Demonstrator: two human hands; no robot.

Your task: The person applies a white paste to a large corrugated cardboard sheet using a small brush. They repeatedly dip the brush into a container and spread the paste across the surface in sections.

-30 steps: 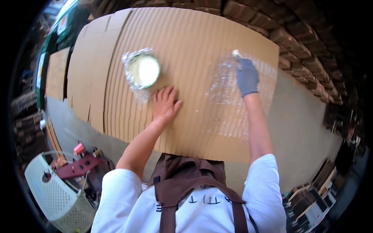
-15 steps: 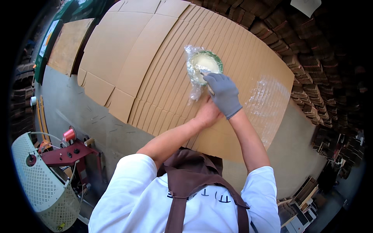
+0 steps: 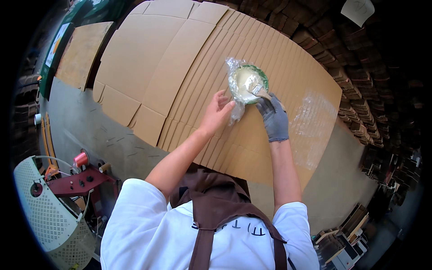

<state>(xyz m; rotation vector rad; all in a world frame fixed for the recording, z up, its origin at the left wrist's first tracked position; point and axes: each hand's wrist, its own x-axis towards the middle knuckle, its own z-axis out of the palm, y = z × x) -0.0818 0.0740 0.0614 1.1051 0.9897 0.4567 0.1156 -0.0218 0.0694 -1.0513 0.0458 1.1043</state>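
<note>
A flat paintbrush is gripped in my right hand, which wears a grey glove. Its bristles, coated in white, are over a green-rimmed tub of creamy white paste. Crinkled clear plastic wraps the tub's left side. Bare, with thumb and fingers apart, my left hand is at the lower left of the tub, its thumb close to the plastic; whether they touch I cannot tell. Under the tub lie overlapping brown cardboard sheets, fanned out in narrow strips.
Glossy wet-looking streaks mark the cardboard's right side. A maroon machine with a perforated pale cover and a pinkish-red spool stands at lower left. Stacked cardboard lines the far right. A wooden board leans at upper left.
My left hand has come out from beside my right wrist to the tub's left side. My right hand has shifted right and lower, and the brush now shows clearly.
</note>
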